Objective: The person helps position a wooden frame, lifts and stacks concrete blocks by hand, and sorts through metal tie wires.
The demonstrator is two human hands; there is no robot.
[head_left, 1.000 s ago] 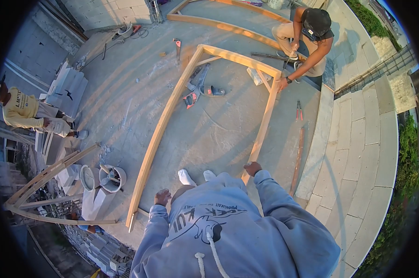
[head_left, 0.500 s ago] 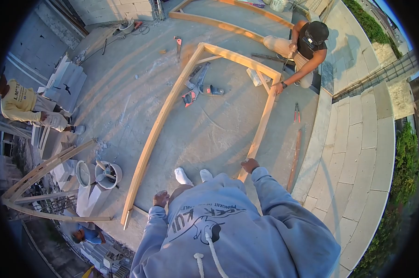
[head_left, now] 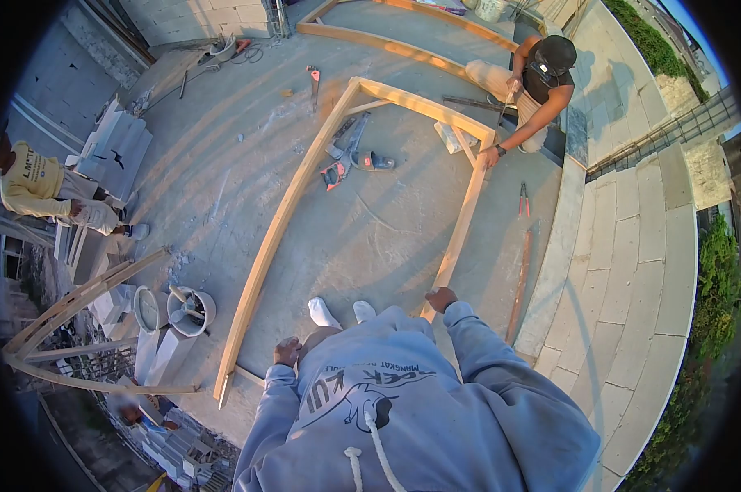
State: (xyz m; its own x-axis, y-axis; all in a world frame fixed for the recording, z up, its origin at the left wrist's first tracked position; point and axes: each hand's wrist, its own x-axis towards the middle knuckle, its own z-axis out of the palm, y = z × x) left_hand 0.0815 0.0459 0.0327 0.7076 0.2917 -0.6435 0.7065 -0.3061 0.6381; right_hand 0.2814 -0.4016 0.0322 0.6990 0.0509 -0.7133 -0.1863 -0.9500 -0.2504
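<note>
A long wooden frame (head_left: 292, 193) with diagonal corner braces lies in front of me on the concrete floor. My right hand (head_left: 442, 299) is closed on the near end of the frame's right beam. Beside my left thigh, my left hand (head_left: 287, 352) hangs with its fingers curled, to the right of the left beam's near end; whether anything is in it is too small to tell. At the far right corner a crouching co-worker (head_left: 542, 82) rests one hand on the frame and holds a thin tool in the other.
Inside the frame lie a sandal (head_left: 376, 161) and a red-handled saw (head_left: 334, 174). Red pliers (head_left: 524, 199) and a thin rod (head_left: 519, 287) lie right. Buckets (head_left: 191, 310) and a wooden truss (head_left: 83, 303) stand left. Another person (head_left: 46, 189) is at the far left.
Compared with a second ago, the crouching co-worker leans lower and has shifted slightly. A person below at the lower left has come more into view. My hands keep nearly the same places.
</note>
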